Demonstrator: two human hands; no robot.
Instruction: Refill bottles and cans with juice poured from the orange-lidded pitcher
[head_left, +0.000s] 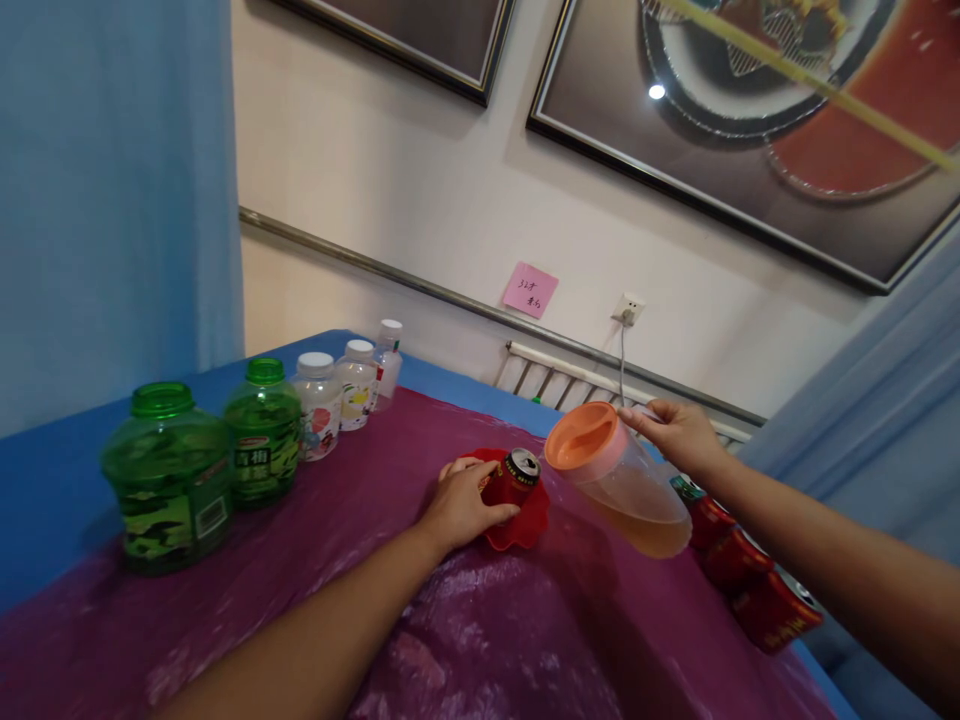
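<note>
My left hand is wrapped round a red drink can, which has an opened top and stands over a red scalloped dish. My right hand grips a clear plastic pitcher by its handle side. The pitcher has an orange lid and is tilted left, its lid end close to the can's top. Brownish liquid lies low in the pitcher. Whether any liquid runs into the can, I cannot make out.
On the left stand two green plastic jars and several clear bottles with white caps. More red cans line the right side, partly behind my right forearm. A purple plastic sheet covers the blue table. Behind are a radiator and a wall socket.
</note>
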